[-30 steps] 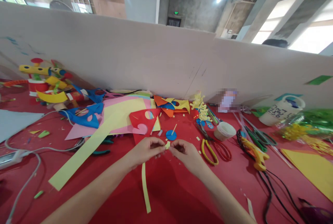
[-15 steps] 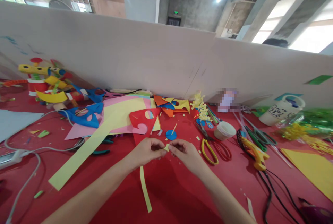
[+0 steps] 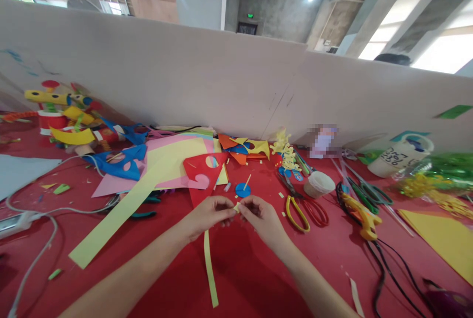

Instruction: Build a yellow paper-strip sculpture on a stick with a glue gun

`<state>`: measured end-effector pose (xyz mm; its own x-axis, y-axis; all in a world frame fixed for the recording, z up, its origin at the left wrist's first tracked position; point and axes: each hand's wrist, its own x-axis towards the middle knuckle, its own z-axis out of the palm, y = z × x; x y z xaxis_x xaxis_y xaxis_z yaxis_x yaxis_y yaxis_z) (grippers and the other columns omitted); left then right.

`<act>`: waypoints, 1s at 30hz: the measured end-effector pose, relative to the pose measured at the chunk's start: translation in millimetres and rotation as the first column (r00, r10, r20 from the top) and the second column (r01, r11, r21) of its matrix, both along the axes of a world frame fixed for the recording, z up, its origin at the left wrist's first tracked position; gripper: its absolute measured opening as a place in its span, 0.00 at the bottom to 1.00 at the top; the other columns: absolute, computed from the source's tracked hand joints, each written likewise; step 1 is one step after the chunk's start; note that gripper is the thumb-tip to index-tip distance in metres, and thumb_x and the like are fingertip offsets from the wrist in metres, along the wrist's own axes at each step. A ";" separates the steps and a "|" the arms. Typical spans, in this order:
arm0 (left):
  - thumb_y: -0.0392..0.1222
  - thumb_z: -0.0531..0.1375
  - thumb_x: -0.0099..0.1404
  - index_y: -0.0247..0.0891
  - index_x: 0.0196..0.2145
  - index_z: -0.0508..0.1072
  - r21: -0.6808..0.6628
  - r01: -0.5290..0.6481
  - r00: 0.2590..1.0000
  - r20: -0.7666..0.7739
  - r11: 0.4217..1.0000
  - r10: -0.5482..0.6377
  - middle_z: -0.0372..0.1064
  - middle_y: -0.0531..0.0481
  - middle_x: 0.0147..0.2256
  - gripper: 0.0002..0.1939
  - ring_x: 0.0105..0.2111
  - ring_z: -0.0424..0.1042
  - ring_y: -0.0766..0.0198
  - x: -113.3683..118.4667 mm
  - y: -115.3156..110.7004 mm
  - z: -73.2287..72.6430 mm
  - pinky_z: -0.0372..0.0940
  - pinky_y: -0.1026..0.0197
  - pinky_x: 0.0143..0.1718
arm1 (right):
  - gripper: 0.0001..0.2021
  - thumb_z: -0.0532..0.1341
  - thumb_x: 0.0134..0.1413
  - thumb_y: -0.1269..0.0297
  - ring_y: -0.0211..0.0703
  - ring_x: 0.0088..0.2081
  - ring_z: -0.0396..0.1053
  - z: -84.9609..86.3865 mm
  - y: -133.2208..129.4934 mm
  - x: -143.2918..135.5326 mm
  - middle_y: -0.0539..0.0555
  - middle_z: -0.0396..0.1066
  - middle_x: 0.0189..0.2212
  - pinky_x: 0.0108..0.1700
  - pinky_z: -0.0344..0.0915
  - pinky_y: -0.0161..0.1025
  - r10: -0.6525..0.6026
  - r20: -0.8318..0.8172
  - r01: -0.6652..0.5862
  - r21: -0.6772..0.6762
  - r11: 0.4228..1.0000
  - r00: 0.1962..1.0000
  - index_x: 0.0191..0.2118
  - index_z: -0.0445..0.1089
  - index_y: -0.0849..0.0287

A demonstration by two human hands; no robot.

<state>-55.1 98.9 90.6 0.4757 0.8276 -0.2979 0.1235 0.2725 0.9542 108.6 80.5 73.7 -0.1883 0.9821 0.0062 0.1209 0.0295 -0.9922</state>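
My left hand [image 3: 213,213] and my right hand [image 3: 259,213] meet over the red table, both pinching a small pale yellow paper piece [image 3: 236,206]. A narrow pale yellow strip [image 3: 210,271] hangs or lies below my left hand; its upper end is hidden by that hand. Just beyond the fingertips lies a blue disc [image 3: 242,190] with a thin stick on it. Red cut paper [image 3: 207,173] with a pink curl lies behind my left hand.
Yellow-handled scissors [image 3: 297,213], red-handled scissors [image 3: 317,211], a white cup [image 3: 319,184] and a yellow glue gun [image 3: 364,217] lie to the right. Paper sheets [image 3: 177,150], a blue mask [image 3: 127,163] and a white cable [image 3: 70,211] are left. A grey-white partition [image 3: 207,77] stands behind.
The fingers have shifted slightly around the small paper piece, and my right thumb now covers more of it. The narrow strip's lower end has moved a little right and toward me.
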 end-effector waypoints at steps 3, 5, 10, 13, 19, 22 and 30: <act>0.48 0.64 0.50 0.33 0.27 0.71 -0.080 0.022 1.000 -0.013 0.997 -0.024 0.68 0.53 0.22 0.14 0.22 0.66 0.70 -2.5 0.3 -4.8 0.61 0.64 0.28 | 0.15 0.60 0.46 0.50 0.37 0.24 0.65 -12.3 0.3 -1.8 0.48 0.65 0.21 0.29 0.64 0.34 -0.013 -0.054 0.010 -0.051 0.999 0.998 0.28 0.64 0.59; 0.50 0.64 0.50 0.32 0.27 0.72 -0.162 0.037 0.999 0.001 0.986 -0.038 0.70 0.51 0.23 0.16 0.23 0.67 0.70 -4.2 -1.5 -7.3 0.62 0.64 0.30 | 0.16 0.60 0.46 0.49 0.37 0.24 0.65 -19.3 -1.1 -2.9 0.48 0.65 0.21 0.29 0.64 0.34 -0.002 -0.052 -0.001 -0.064 0.998 0.999 0.27 0.64 0.59; 0.51 0.62 0.52 0.32 0.27 0.72 -0.179 0.043 0.999 0.028 0.983 -0.039 0.70 0.50 0.24 0.16 0.23 0.67 0.69 -4.9 -8.3 -13.7 0.62 0.63 0.30 | 0.14 0.59 0.48 0.52 0.36 0.24 0.65 -26.0 -6.2 -4.2 0.48 0.66 0.21 0.29 0.63 0.34 0.039 -0.061 -0.044 -0.090 0.995 0.997 0.26 0.64 0.59; 0.51 0.60 0.54 0.32 0.26 0.72 -0.092 0.074 0.997 -0.011 0.993 -0.075 0.69 0.51 0.23 0.16 0.22 0.66 0.69 -4.9 -10.6 -18.9 0.61 0.64 0.27 | 0.13 0.59 0.49 0.54 0.35 0.25 0.65 -26.0 -7.5 -3.9 0.48 0.66 0.22 0.30 0.62 0.33 0.050 -0.097 -0.060 -0.100 0.993 0.994 0.27 0.64 0.59; 0.52 0.55 0.58 0.34 0.28 0.71 -0.018 0.159 0.974 -0.163 0.987 -0.160 0.63 0.57 0.17 0.17 0.14 0.55 0.74 -8.3 -12.0 -20.9 0.49 0.69 0.17 | 0.12 0.59 0.49 0.55 0.35 0.25 0.65 -26.9 -7.7 -2.4 0.48 0.65 0.22 0.31 0.62 0.33 0.076 -0.124 -0.090 -0.108 0.990 0.989 0.27 0.64 0.59; 0.52 0.54 0.60 0.33 0.27 0.72 0.041 0.189 0.964 -0.195 0.981 -0.178 0.60 0.58 0.16 0.18 0.14 0.49 0.74 -9.5 -11.2 -20.6 0.46 0.68 0.17 | 0.12 0.59 0.50 0.55 0.35 0.25 0.64 -27.6 -8.0 -2.4 0.48 0.65 0.22 0.30 0.62 0.33 0.069 -0.120 -0.084 -0.123 0.989 0.990 0.27 0.64 0.59; 0.51 0.54 0.60 0.33 0.24 0.71 0.111 0.224 0.961 -0.193 0.968 -0.200 0.56 0.58 0.15 0.18 0.18 0.53 0.72 -10.5 -9.5 -27.6 0.49 0.68 0.21 | 0.12 0.59 0.50 0.55 0.34 0.24 0.64 -29.9 -9.7 -5.4 0.47 0.64 0.21 0.29 0.62 0.33 0.049 -0.115 -0.061 -0.111 0.992 0.992 0.27 0.63 0.59</act>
